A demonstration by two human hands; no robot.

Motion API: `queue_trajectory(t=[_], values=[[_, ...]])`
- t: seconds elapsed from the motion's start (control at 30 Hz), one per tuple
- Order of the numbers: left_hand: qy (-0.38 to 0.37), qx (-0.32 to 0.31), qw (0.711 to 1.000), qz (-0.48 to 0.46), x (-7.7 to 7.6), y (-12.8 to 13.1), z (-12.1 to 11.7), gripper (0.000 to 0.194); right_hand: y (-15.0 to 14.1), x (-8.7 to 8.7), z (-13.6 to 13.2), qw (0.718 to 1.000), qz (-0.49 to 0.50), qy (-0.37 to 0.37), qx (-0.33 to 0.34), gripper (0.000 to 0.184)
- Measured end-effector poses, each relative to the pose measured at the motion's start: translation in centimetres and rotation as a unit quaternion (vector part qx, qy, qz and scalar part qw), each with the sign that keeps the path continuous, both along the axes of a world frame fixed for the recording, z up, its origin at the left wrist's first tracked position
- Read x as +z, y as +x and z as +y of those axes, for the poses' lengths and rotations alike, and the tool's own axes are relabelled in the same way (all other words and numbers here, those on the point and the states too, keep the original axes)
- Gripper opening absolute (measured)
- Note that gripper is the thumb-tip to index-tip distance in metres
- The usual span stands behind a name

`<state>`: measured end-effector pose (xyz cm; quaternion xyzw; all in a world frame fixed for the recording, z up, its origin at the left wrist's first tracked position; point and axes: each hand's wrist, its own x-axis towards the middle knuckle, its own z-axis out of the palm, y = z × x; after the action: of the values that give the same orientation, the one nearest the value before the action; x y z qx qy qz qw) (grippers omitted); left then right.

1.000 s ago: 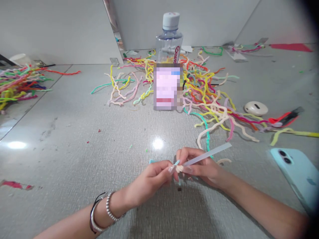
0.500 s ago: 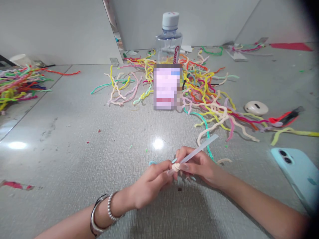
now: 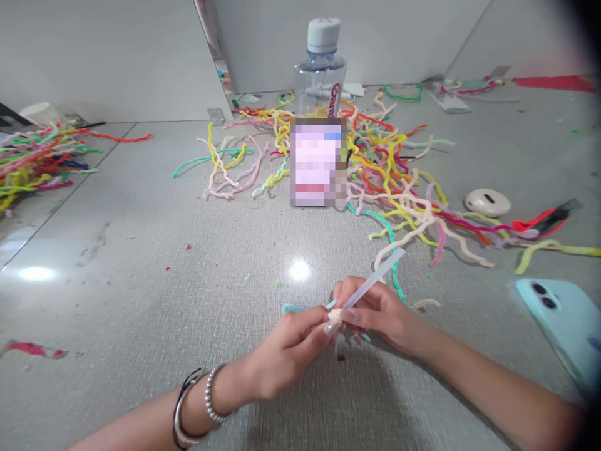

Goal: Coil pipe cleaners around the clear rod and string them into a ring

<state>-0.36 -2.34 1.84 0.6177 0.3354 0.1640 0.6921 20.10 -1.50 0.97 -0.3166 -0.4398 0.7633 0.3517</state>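
My left hand (image 3: pixel 291 347) pinches a small cream pipe-cleaner coil (image 3: pixel 335 315) between thumb and fingers. My right hand (image 3: pixel 378 316) is closed around a translucent white stick (image 3: pixel 375 279), with its thumb against the same coil. The coil sits at the stick's lower end, where the two hands meet; the fingers hide whether it wraps fully around. The stick slants up to the right out of the right hand. A light blue fuzzy piece (image 3: pixel 292 309) shows behind the left hand, and where it leads is hidden.
Tangled colourful pipe cleaners (image 3: pixel 399 188) lie behind my hands, around a pixelated phone-like screen (image 3: pixel 317 163) and a clear bottle (image 3: pixel 323 69). More are heaped at the left (image 3: pixel 37 156). To the right are a white oval case (image 3: pixel 487 202) and a light blue phone (image 3: pixel 563 326).
The left fingertips have closed further over the cream coil, covering more of it. The stick's upper end has shifted slightly left. The whole view has shifted a little.
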Motion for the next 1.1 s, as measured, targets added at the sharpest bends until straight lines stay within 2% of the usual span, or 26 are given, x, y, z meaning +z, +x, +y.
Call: queue_trajectory(t=[0.23, 0.4, 0.5, 0.6, 0.9, 1.1], values=[[-0.046, 0.019, 0.999, -0.001, 0.2, 0.2, 0.1, 0.049, -0.1, 0.0, -0.2, 1.0, 0.01, 0.008, 0.015, 0.018], [-0.031, 0.047, 0.998, -0.035, 0.3, 0.4, -0.1, 0.039, -0.2, -0.1, -0.1, 1.0, 0.002, -0.003, 0.0, 0.019], [-0.054, 0.065, 0.994, -0.068, -0.1, 0.5, -0.3, 0.031, -0.2, -0.1, -0.1, 1.0, -0.001, -0.004, -0.013, 0.019], [-0.072, 0.076, 0.991, -0.088, -0.3, 0.5, -0.3, 0.033, -0.2, -0.3, -0.1, 1.0, -0.004, -0.009, -0.017, 0.018], [0.041, 0.038, 0.998, -0.004, 0.4, 0.4, -0.2, 0.037, -0.3, 0.1, 0.0, 1.0, 0.007, 0.013, 0.003, 0.017], [0.039, 0.022, 0.998, 0.036, 0.8, 0.4, -0.2, 0.04, -0.2, -0.3, -0.2, 0.999, -0.012, 0.023, -0.018, 0.018]])
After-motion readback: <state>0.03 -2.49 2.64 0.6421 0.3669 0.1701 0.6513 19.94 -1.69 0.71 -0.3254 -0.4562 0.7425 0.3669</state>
